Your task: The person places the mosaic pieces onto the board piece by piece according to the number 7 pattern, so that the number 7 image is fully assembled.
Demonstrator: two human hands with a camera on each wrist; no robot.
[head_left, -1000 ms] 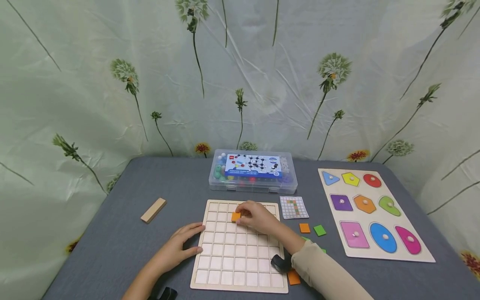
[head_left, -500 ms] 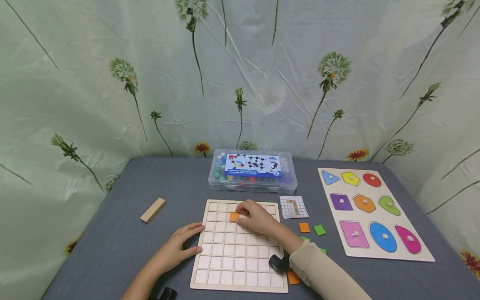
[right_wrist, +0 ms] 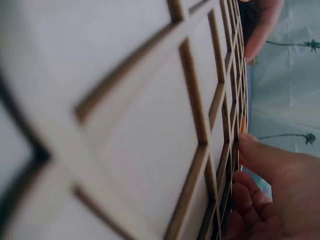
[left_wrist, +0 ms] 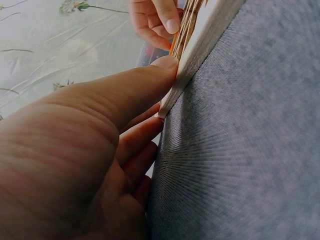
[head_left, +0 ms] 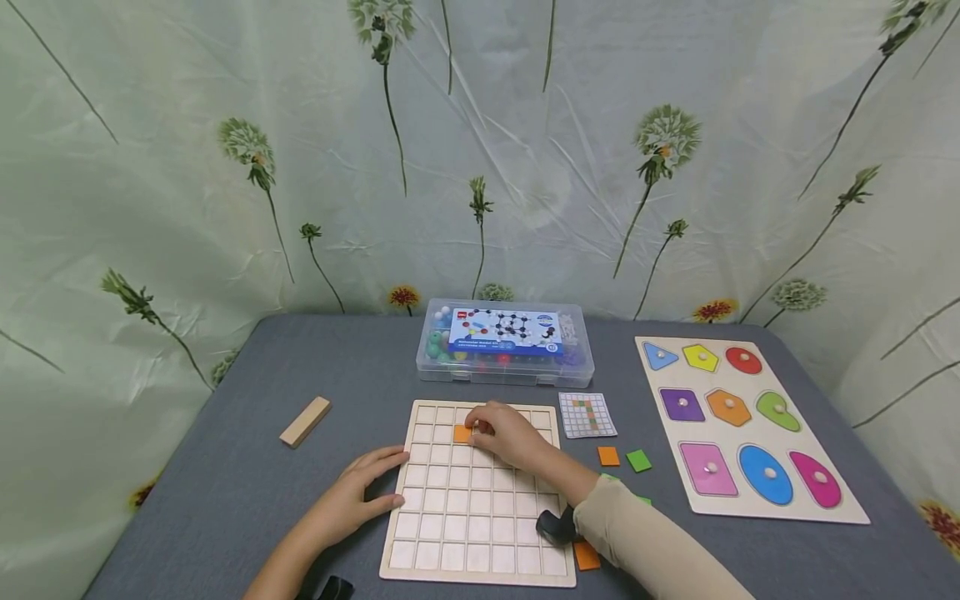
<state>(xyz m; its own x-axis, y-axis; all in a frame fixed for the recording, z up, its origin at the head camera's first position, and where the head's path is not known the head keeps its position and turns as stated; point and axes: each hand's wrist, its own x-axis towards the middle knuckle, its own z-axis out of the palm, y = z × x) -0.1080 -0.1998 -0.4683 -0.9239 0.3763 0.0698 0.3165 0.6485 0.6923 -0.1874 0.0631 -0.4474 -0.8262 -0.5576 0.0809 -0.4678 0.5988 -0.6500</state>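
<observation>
An orange square tile (head_left: 462, 433) was pinched by the right hand (head_left: 507, 435) and held just left of its fingertips, over a wooden grid board (head_left: 480, 503); the board's left edge was touched by the left hand (head_left: 352, 493), fingers extended, apart from the tile.

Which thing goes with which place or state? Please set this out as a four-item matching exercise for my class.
1. left hand
2. right hand
3. plastic box
4. shape puzzle

A. behind the gridded board
B. touching the gridded board's left edge
C. farthest right of the four
D. pinching an orange tile

Pairs: 1-B; 2-D; 3-A; 4-C
</observation>
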